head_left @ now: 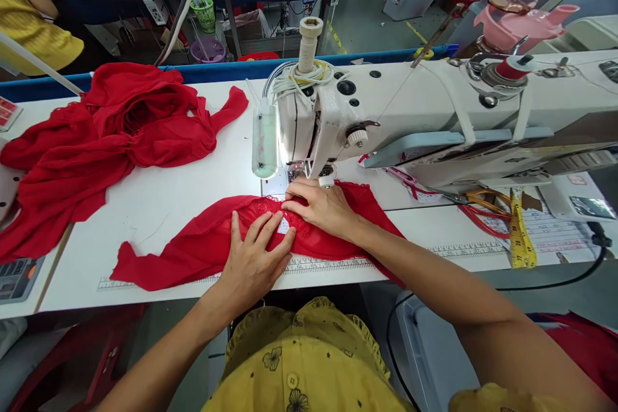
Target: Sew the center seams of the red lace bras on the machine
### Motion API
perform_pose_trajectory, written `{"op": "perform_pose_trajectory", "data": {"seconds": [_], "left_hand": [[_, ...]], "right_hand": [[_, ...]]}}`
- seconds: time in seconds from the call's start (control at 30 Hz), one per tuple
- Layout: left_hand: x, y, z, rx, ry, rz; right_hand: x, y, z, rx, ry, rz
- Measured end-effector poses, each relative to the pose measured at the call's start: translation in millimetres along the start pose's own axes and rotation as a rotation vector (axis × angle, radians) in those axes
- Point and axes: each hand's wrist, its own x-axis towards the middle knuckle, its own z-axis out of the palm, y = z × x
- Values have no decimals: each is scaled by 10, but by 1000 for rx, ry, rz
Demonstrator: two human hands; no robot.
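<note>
A piece of red fabric (193, 241) with a lace edge lies across the front of the sewing machine bed, partly under my hands. My left hand (258, 251) rests flat on it, fingers spread. A small white patch (283, 226) shows through a gap in the fabric between both hands. Close in front of the presser foot, my right hand (321, 205) has its fingers bent and drawn together on the lace edge; its fingertips partly cover the fabric there. The white sewing machine (386, 100) stands just beyond, its needle area lit and partly hidden by the right hand.
A heap of red fabric (120, 122) lies on the left of the table. Orange-handled scissors (487, 201) and a yellow measuring tape (521, 232) are at right. A printed ruler (318, 265) runs along the front edge. Another person's yellow top (38, 26) shows at upper left.
</note>
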Motion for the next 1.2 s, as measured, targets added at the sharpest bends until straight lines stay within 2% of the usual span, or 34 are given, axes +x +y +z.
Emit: {"op": "perform_pose_trajectory", "data": {"seconds": [0.27,0.57,0.83,1.0,1.1,1.2], "left_hand": [[17,23,7,0,37,60],[23,4,-28,-33,-34,32],[18,-3,-37,-45,-50,31],[12,-13,-26,-54,-56,25],[5,-8,-25,-68,-67,23],[22,-12,-63,-99,-70,24]], "right_hand": [[40,-19,0,21,-8,13],[17,-10,2,7,5,-7],[23,5,29,-40,-1,-12],[-28,55,28,-50,12,-119],[-140,88,-6,-112,68,-200],[-282,104,-63,-211,105,-217]]}}
